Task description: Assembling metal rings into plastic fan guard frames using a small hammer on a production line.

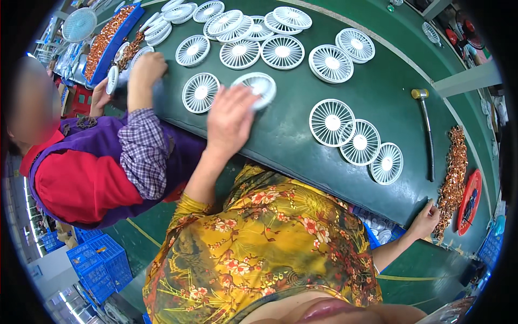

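My left hand [231, 116] is over the near left part of the green table, its fingers on the rim of a white round slotted disc [263, 85], like a small fan grille. Both are smeared by motion, and the thumb is hidden. Another slotted disc [200, 93] lies flat just left of that hand. At the table's right front edge, my right hand [426, 218] is closed, thumb and fingers pressed together, beside a long heap of copper-coloured small parts [452, 181]. Whatever it pinches is too small to make out.
More slotted discs [282, 52] lie singly and overlapping across the table [372, 92]. A yellow-headed mallet [426, 132] and a red tray [469, 202] lie at right. A co-worker [97, 167] handles discs at left, near a blue bin [121, 38] of copper-coloured parts.
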Motion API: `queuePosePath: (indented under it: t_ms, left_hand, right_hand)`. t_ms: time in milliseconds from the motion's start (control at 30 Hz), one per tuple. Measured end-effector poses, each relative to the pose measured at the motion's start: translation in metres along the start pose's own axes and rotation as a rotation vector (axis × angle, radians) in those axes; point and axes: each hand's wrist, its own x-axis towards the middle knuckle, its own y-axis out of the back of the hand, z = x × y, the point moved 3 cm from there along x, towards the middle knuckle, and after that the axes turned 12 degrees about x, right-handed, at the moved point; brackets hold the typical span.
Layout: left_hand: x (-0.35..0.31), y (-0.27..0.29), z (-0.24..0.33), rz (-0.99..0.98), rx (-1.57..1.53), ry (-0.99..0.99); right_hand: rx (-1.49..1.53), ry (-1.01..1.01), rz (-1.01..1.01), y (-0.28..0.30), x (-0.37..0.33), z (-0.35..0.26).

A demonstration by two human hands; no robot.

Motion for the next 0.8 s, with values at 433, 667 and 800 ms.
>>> queuePosePath:
  t_ms: [433, 667, 800]
  left_hand:
    - [0.044, 0.006, -0.069, 0.113, 0.192, 0.196]
    - [0.033, -0.023, -0.088, -0.037, 0.42, 0.509]
    - [0.035, -0.021, -0.055, 0.071, 0.411, 0.55]
  right_hand:
    - [0.017, 0.078, 0.022, 0.007, -0.004, -0.015]
    - [0.042, 0.194, 0.093, 0.003, -0.005, -0.022]
    - [0.053, 0.225, 0.122, 0.004, -0.006, -0.017]
